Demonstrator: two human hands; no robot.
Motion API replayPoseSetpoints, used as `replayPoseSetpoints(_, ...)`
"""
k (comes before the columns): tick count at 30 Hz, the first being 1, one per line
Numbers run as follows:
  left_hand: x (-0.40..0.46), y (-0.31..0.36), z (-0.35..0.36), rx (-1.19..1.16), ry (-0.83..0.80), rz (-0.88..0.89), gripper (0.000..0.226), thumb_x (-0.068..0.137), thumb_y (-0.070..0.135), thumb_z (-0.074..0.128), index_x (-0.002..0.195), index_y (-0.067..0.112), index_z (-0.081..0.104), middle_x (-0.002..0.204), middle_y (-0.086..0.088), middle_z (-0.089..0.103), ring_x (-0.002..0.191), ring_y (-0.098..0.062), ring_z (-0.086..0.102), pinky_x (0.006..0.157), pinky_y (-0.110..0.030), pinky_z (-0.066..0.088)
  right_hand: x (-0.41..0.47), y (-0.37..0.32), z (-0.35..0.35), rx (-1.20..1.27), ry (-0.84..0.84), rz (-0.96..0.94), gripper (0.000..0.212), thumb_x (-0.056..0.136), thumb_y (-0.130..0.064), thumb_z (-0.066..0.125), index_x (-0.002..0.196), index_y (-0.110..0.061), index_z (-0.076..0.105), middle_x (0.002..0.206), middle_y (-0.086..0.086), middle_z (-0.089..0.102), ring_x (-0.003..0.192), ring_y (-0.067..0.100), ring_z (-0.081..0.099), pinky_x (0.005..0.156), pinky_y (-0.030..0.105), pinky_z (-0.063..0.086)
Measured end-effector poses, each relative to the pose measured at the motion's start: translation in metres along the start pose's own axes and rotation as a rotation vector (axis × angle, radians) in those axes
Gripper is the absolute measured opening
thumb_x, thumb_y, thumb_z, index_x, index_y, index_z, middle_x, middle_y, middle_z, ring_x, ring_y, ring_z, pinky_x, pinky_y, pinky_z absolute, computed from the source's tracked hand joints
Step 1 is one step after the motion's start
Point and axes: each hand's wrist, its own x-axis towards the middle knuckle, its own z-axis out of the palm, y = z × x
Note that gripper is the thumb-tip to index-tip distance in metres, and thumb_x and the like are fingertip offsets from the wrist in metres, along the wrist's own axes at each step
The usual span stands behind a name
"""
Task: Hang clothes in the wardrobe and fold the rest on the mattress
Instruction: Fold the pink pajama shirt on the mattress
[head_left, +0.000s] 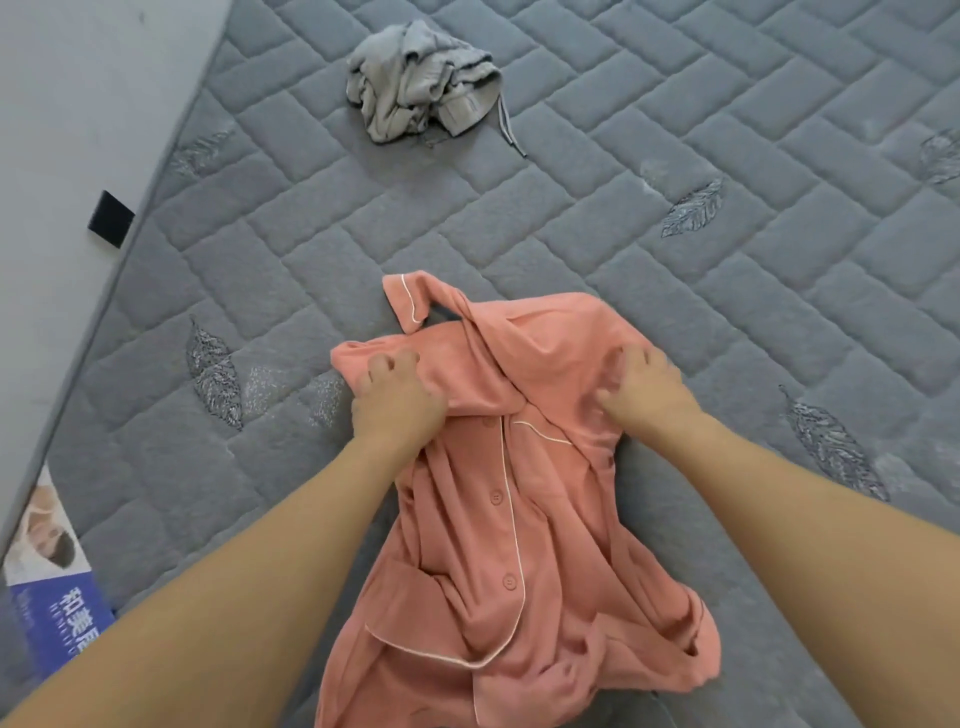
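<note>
Left hand (397, 402) and right hand (647, 392) each gripping bunched pink pajama shirt (498, 525) near its collar on mattress (675, 130); uneven pull likely to crease any fold.

- The mattress (597, 218) is grey, quilted in a brick-like pattern, with darker embroidered feathers scattered on it.
- The pyjama shirt (498, 519) is salmon pink with thin white piping and matching pink buttons.
- The crumpled shorts (415, 83) are pale grey with a darker grey drawstring.
- The label (52, 582) is blue and white.
</note>
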Motion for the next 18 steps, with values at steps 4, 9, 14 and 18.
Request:
replayPoseSetpoints(4, 0.028, 0.003, 0.021, 0.414, -0.073, 0.151, 0.067, 0.081, 0.049, 0.059, 0.141, 0.03, 0.037, 0.157, -0.008, 0.019, 0.144, -0.032, 0.018, 0.112, -0.061, 0.018, 0.032, -0.037, 0.022, -0.135, 0.157, -0.209, 0.097, 0.077, -0.042, 0.064, 0.155, -0.022, 0.009, 0.154, 0.015, 0.023, 0.14, 0.035, 0.029, 0.112, 0.049, 0.027)
replayPoseSetpoints(9, 0.03, -0.01, 0.012, 0.166, 0.107, 0.211, 0.016, 0.09, 0.032, 0.045, 0.09, 0.017, 0.049, 0.095, -0.007, 0.056, 0.091, -0.035, 0.056, 0.083, -0.044, 0.041, 0.044, -0.051, 0.041, 0.365, 0.352, -0.155, 0.04, 0.076, 0.0, 0.048, 0.114, -0.01, 0.055, 0.113, 0.019, 0.059, 0.1, 0.037, 0.055, 0.073, 0.037, 0.035)
replayPoseSetpoints(14, 0.028, -0.06, -0.02, -0.434, 0.366, -0.498, 0.039, 0.102, 0.021, 0.033, 0.116, -0.007, 0.057, 0.125, -0.032, 0.057, 0.114, -0.046, 0.054, 0.092, -0.045, 0.04, 0.037, -0.011, 0.007, 0.922, 0.469, 0.365, 0.034, 0.081, 0.005, 0.048, 0.105, -0.004, 0.069, 0.106, 0.016, 0.069, 0.1, 0.033, 0.062, 0.08, 0.032, 0.043)
replayPoseSetpoints(18, 0.018, -0.086, -0.024, -0.767, 0.46, -1.212, 0.048, 0.107, 0.016, 0.025, 0.152, -0.001, 0.027, 0.158, -0.021, 0.027, 0.144, -0.036, 0.028, 0.117, -0.042, 0.02, 0.018, 0.058, -0.012, 1.167, 0.513, 0.853, 0.038, 0.093, -0.012, 0.051, 0.13, -0.007, 0.057, 0.129, 0.013, 0.06, 0.106, 0.025, 0.058, 0.09, 0.036, 0.048)
